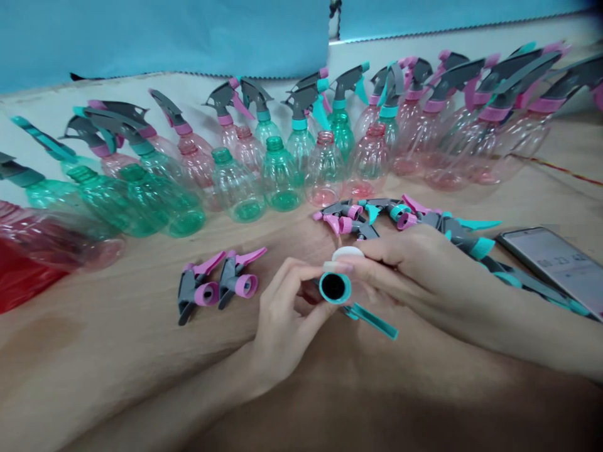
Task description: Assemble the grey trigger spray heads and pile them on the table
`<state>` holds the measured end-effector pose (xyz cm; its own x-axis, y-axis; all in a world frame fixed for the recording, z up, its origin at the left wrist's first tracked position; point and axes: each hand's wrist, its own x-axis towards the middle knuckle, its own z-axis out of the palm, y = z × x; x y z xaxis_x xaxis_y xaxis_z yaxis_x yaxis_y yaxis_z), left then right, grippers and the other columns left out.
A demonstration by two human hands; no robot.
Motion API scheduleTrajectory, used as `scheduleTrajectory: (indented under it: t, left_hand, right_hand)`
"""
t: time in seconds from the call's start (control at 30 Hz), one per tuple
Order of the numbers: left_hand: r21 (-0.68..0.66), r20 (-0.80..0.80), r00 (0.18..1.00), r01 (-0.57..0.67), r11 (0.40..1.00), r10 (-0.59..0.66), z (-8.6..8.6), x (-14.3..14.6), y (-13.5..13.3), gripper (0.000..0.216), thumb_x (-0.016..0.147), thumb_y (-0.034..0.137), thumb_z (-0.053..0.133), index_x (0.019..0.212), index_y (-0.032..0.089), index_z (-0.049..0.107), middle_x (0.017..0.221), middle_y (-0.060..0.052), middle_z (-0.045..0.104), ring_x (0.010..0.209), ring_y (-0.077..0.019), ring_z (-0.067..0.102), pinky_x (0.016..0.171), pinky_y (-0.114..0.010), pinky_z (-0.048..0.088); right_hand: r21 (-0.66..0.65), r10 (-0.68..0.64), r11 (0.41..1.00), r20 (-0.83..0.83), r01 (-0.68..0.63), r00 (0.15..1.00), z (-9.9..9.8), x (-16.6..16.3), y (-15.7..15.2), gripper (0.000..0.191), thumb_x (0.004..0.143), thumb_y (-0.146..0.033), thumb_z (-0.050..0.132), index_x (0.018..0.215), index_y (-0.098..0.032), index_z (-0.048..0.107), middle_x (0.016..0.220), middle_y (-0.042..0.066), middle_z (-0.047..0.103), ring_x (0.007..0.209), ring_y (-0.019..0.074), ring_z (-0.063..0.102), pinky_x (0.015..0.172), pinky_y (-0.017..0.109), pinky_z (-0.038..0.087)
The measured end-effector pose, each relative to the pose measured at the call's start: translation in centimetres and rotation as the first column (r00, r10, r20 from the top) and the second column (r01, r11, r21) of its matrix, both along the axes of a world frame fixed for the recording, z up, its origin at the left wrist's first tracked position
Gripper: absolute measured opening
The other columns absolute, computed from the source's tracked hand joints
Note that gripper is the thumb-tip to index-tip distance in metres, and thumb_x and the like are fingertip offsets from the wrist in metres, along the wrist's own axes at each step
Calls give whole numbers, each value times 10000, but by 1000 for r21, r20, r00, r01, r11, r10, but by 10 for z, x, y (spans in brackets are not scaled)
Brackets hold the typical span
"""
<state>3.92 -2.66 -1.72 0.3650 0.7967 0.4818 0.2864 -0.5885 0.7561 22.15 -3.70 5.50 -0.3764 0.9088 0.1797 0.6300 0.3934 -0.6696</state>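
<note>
My left hand (287, 323) is closed around a trigger spray head, its teal collar (335, 287) facing me with a dark opening. The teal trigger lever (374, 321) sticks out to the lower right. Between the thumb and fingers of my right hand (409, 270) is a small white round piece (347, 253), right beside the collar's upper edge. Whether the piece touches the collar I cannot tell. Two grey spray heads with pink collars (207, 294) lie left of my hands. Just beyond my right hand is a pile of pink and teal spray heads (372, 216).
Green and pink clear bottles (282, 182) without tops stand in a row across the table (141, 351). Behind them are several bottles with spray heads fitted (447, 125). A phone (556, 263) showing a timer lies at the right. Something red (28, 270) sits at the left edge.
</note>
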Motion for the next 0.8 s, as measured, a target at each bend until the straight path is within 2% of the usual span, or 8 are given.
scheduleTrajectory:
  t: [0.07,0.17,0.27,0.37,0.47,0.57,0.63,0.8]
  left_hand:
    - [34,-10,1000,4,999,-4,1,0,1,151,817,209,695,927,207,592,820,7,543,677,-106,548,497,-171,455]
    - [87,-20,1000,4,996,-2,2,1,1,164,820,186,687,944,201,581,827,8,540,677,-97,543,483,-149,446]
    - [87,-38,999,13,996,-10,2,0,1,191,812,159,691,962,196,578,851,-1,553,697,-102,556,494,-152,457]
    - [44,-40,999,14,999,-12,1,0,-1,198,794,154,711,940,200,587,833,5,551,684,-101,561,476,-150,443]
    - [-2,-15,1000,7,1000,-7,1,1,-2,191,778,176,734,902,205,592,812,14,542,656,-94,552,473,-153,436]
    - [-34,2,1000,13,999,-12,1,2,-2,185,782,187,731,905,203,592,814,9,538,654,-99,561,468,-158,449]
    - [-39,6,1000,20,999,-20,1,2,-1,197,787,199,728,930,202,592,832,2,543,662,-101,570,461,-154,455]
    - [15,-2,999,46,999,-46,3,1,0,178,821,214,692,968,207,591,857,-6,555,716,-110,577,500,-156,466]
  right_hand:
    - [45,36,998,88,-40,995,-4,-2,1,517,965,-434,380,515,-186,431,446,-63,404,427,60,346,465,234,273]
    - [-9,78,997,170,-77,982,-10,-3,3,560,957,-482,371,481,-187,368,433,-55,359,440,73,335,463,256,241]
    - [-33,10,999,226,-3,974,-12,-2,4,609,930,-567,356,452,-189,360,417,-40,381,445,85,374,473,272,235]
    - [2,-79,997,267,81,960,-8,2,5,599,915,-591,351,480,-193,458,428,-28,439,436,89,375,470,278,231]
    - [46,-126,992,163,120,979,2,6,5,459,909,-521,433,591,-201,518,497,-37,505,460,89,417,450,257,259]
    - [21,-59,998,-14,60,998,9,9,3,174,842,-371,598,766,-225,543,702,-40,632,561,95,534,475,222,354]
    - [37,-6,999,-43,8,999,11,11,0,95,825,-302,618,845,-244,546,795,-37,659,592,101,570,484,217,378]
    - [116,91,988,126,-106,988,4,12,-8,231,850,-215,575,1053,-279,486,787,-75,659,644,114,608,564,230,400]
